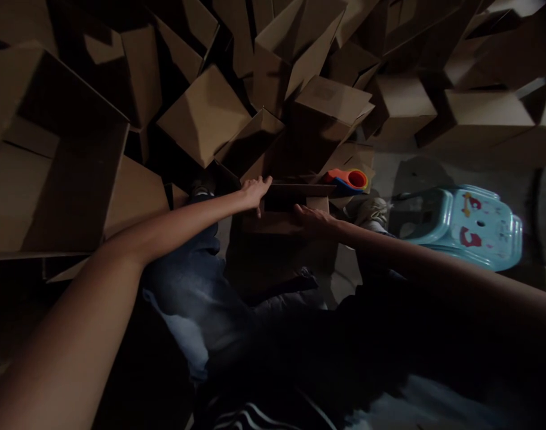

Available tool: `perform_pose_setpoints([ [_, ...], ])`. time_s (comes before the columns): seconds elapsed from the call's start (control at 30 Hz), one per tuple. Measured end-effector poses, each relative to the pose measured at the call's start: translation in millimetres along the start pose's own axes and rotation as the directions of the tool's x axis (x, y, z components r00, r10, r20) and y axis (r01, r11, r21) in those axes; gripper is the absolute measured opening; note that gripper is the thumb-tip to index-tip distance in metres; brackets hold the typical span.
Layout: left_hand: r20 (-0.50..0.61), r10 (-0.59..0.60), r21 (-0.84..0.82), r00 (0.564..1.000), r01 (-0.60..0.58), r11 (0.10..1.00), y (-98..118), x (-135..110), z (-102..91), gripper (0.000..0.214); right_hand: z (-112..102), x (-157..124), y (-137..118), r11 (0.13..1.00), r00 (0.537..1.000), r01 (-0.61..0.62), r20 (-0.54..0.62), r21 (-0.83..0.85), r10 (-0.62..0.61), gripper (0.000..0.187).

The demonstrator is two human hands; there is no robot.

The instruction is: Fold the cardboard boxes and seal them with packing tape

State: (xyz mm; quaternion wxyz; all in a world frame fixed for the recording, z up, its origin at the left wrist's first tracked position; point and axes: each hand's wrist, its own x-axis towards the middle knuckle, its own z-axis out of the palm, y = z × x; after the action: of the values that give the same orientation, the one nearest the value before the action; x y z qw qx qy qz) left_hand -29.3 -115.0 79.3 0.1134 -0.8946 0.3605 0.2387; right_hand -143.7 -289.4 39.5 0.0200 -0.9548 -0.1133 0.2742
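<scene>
Between my feet stands an open cardboard box (273,223), its upper flap (300,190) raised and its inside dark. My left hand (256,191) is at the box's left edge, with finger and thumb apart. On the near right rim rests my right hand (316,217), fingers stretched out flat against the cardboard. Neither hand is wrapped round anything that I can see. Just beyond the flap, to the right, lies an orange and blue tape dispenser (344,179) on a flat piece of cardboard.
Many cardboard boxes (205,116) crowd the floor ahead. A large open box (76,185) stands close on the left. To the right is a light-blue plastic stool (497,224) with red pictures on it. Shoes (372,212) and jeans (192,263) flank the work area. Light is dim.
</scene>
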Motion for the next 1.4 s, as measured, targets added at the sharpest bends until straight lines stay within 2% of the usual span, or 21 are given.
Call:
perform_pose_setpoints([
  [0.1, -0.012, -0.007, 0.024, 1.000, 0.007, 1.000, -1, 3, 3.6, 0.132, 10, -1, -2, 0.997, 0.999, 0.035, -0.010, -0.075, -0.036, 0.073],
  [0.27, -0.029, -0.015, 0.044, 0.999, 0.017, 0.999, 3, 2, 5.3, 0.132, 20, -3, -12, 0.981, 0.998, 0.014, -0.051, -0.193, -0.025, 0.047],
  [0.33, -0.033, -0.037, 0.050, 0.999, 0.039, 0.998, 6, 1, 5.6, 0.131, 21, -2, -15, 0.975, 0.998, -0.005, -0.059, -0.221, -0.008, 0.045],
  [0.43, -0.035, -0.070, 0.053, 0.997, 0.072, 0.996, 10, -1, 6.7, 0.129, 20, 0, -18, 0.967, 0.998, -0.019, -0.056, -0.254, 0.004, 0.050],
  [0.63, -0.050, -0.058, 0.037, 0.997, 0.060, 0.998, 12, -4, 11.5, 0.128, 23, 6, -17, 0.953, 1.000, -0.010, -0.013, -0.301, 0.007, 0.059],
  [0.97, -0.115, -0.047, 0.068, 0.992, 0.055, 0.996, 17, -10, 19.0, 0.113, 27, 11, -25, 0.948, 0.999, -0.040, 0.012, -0.315, 0.046, 0.061],
  [1.07, -0.097, -0.042, 0.078, 0.994, 0.050, 0.996, 17, -11, 21.1, 0.114, 30, 15, -22, 0.955, 0.999, -0.031, 0.013, -0.296, 0.037, 0.061],
  [1.23, -0.107, -0.022, 0.085, 0.994, 0.032, 0.996, 15, -8, 27.6, 0.117, 36, 20, -15, 0.963, 1.000, 0.008, 0.009, -0.269, -0.005, 0.075],
  [1.4, -0.081, -0.052, 0.066, 0.995, 0.057, 0.996, 18, -10, 26.6, 0.116, 37, 22, -12, 0.961, 0.999, 0.040, 0.010, -0.274, -0.039, 0.078],
])
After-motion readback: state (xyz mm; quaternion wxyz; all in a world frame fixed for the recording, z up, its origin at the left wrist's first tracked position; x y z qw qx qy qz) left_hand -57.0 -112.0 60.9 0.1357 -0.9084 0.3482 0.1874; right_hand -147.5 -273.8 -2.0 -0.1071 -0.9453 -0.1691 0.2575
